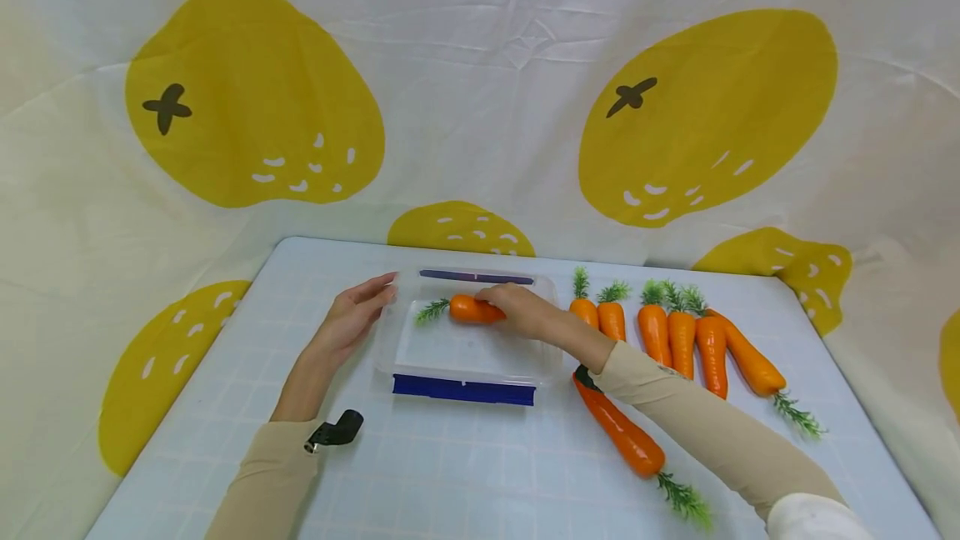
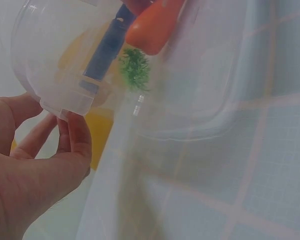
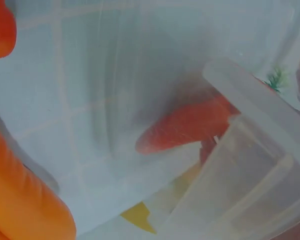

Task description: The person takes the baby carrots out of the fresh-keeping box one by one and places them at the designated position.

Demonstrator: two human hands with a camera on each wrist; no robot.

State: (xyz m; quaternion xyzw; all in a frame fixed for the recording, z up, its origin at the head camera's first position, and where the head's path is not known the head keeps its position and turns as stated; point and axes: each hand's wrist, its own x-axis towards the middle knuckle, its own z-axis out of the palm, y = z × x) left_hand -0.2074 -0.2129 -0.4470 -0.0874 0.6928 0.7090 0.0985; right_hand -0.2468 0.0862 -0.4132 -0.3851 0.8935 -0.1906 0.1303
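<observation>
A clear plastic container with blue latches stands near the middle of the table in the head view. At its left rim is my left hand; in the left wrist view that hand's fingertips and thumb pinch the clear edge. My right hand reaches in over the right side and grips an orange carrot by its tapered end. The carrot lies sideways inside the walls, its green top pointing left. Through the plastic, the right wrist view shows the carrot's pointed end.
Right of the container several carrots lie side by side, tops mostly toward the back. One carrot slants the other way. Nearer the front, another carrot lies under the right forearm. A lemon-print cloth hangs behind the table.
</observation>
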